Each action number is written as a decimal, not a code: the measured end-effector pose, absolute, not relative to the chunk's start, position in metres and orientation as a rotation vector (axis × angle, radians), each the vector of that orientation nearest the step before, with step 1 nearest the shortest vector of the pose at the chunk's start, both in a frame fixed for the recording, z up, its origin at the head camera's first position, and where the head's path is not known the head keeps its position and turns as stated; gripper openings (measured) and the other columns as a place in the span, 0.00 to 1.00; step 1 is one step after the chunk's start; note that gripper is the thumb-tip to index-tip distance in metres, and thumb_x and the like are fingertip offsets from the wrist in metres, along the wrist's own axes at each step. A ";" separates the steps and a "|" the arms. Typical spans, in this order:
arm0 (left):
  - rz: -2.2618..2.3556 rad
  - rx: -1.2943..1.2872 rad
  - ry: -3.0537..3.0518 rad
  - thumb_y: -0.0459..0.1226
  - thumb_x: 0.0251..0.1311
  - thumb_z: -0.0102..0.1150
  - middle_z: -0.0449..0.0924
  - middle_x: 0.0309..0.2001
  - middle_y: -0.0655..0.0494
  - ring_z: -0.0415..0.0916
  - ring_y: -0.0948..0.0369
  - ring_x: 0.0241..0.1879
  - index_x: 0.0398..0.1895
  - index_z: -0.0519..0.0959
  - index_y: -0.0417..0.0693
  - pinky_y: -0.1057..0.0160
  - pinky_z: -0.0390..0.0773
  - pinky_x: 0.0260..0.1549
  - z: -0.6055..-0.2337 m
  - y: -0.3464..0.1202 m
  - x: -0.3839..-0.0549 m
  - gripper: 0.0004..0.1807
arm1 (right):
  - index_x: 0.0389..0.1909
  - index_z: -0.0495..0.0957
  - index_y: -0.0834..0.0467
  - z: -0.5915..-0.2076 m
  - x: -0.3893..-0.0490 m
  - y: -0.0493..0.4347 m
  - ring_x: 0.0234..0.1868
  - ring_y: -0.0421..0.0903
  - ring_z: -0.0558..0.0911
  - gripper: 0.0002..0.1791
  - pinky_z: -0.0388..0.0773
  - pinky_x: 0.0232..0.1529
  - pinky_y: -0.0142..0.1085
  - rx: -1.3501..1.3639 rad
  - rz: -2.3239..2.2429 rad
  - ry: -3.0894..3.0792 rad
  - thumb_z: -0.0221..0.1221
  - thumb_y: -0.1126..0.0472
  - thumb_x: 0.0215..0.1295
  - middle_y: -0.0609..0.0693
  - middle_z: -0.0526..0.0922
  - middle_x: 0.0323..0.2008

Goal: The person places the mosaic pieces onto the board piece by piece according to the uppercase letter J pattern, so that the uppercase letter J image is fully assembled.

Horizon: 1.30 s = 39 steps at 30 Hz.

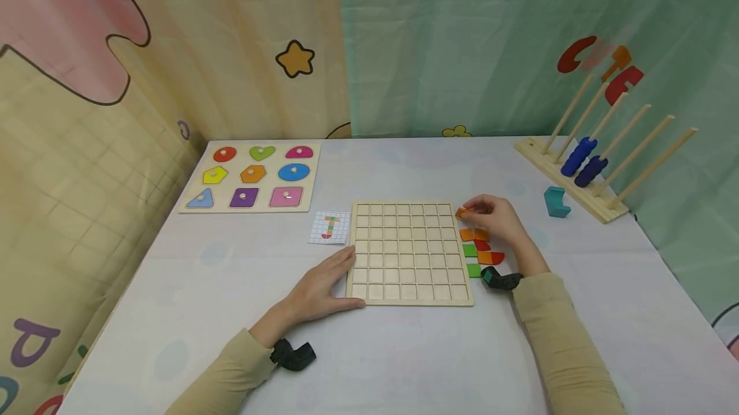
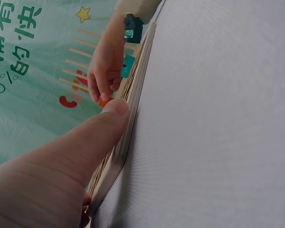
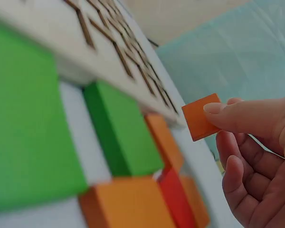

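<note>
In the head view my right hand (image 1: 492, 217) is at the far right corner of a wooden grid board (image 1: 410, 254). Its thumb and fingers pinch an orange square tile (image 3: 199, 116), raised off the table in the right wrist view. My left hand (image 1: 323, 287) rests at the board's near left corner, fingers straight along the left edge and thumb (image 2: 116, 109) on the front edge. The board's cells hold no tiles. Beside its right edge lie green tiles (image 1: 474, 271), orange tiles (image 1: 481, 235) and red rounded tiles (image 1: 497, 258).
A pattern card (image 1: 329, 228) showing a coloured hook shape lies left of the board. Behind it is a shape puzzle (image 1: 248, 177) with knobbed pieces. At the back right stands a peg rack (image 1: 619, 211) with blue pieces on two pegs, and a teal piece (image 1: 557, 202) lies near it.
</note>
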<state>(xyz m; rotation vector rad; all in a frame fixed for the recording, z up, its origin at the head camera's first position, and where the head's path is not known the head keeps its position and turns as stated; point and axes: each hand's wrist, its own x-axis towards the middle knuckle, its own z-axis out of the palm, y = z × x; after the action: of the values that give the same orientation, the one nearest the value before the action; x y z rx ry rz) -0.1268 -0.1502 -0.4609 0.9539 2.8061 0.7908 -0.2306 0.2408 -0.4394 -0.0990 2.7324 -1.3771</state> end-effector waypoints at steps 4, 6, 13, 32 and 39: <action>0.786 0.949 2.804 0.65 0.51 0.57 0.50 0.72 0.51 0.46 0.59 0.71 0.70 0.57 0.37 0.56 0.55 0.66 -0.460 -0.149 -0.127 0.53 | 0.47 0.79 0.63 -0.435 -0.231 0.233 0.42 0.52 0.78 0.20 0.76 0.40 0.36 -0.216 -1.400 2.731 0.63 0.52 0.61 0.59 0.81 0.43; 0.782 0.948 2.807 0.64 0.51 0.58 0.50 0.72 0.51 0.46 0.59 0.71 0.70 0.57 0.38 0.56 0.55 0.66 -0.459 -0.149 -0.127 0.52 | 0.47 0.79 0.64 -0.433 -0.232 0.225 0.44 0.53 0.79 0.20 0.76 0.43 0.39 -0.274 -1.411 2.708 0.62 0.53 0.61 0.59 0.81 0.44; 0.774 0.943 2.814 0.63 0.50 0.60 0.50 0.72 0.51 0.47 0.59 0.71 0.69 0.58 0.37 0.56 0.55 0.66 -0.458 -0.149 -0.127 0.52 | 0.46 0.80 0.60 -0.422 -0.240 0.188 0.46 0.51 0.79 0.17 0.75 0.48 0.45 -0.341 -1.443 2.571 0.62 0.53 0.61 0.56 0.82 0.44; 0.778 0.948 2.804 0.64 0.51 0.57 0.51 0.72 0.50 0.46 0.59 0.71 0.70 0.57 0.37 0.55 0.55 0.66 -0.459 -0.149 -0.127 0.52 | 0.42 0.84 0.59 -0.428 -0.258 0.116 0.42 0.50 0.79 0.10 0.76 0.44 0.43 -0.411 -1.236 2.610 0.60 0.59 0.63 0.53 0.83 0.40; 0.781 0.948 2.807 0.64 0.51 0.57 0.51 0.72 0.50 0.46 0.59 0.71 0.70 0.57 0.37 0.55 0.56 0.66 -0.459 -0.149 -0.127 0.52 | 0.41 0.84 0.56 -0.428 -0.253 0.113 0.39 0.48 0.79 0.10 0.76 0.42 0.42 -0.403 -1.211 2.692 0.63 0.58 0.61 0.50 0.83 0.38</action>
<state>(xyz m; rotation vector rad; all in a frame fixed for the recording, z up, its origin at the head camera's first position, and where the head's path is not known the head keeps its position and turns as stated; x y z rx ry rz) -0.1266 -0.1489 -0.4594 0.9481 2.8069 0.7809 -0.2535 0.1130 -0.4282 -0.4029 2.6922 -1.2113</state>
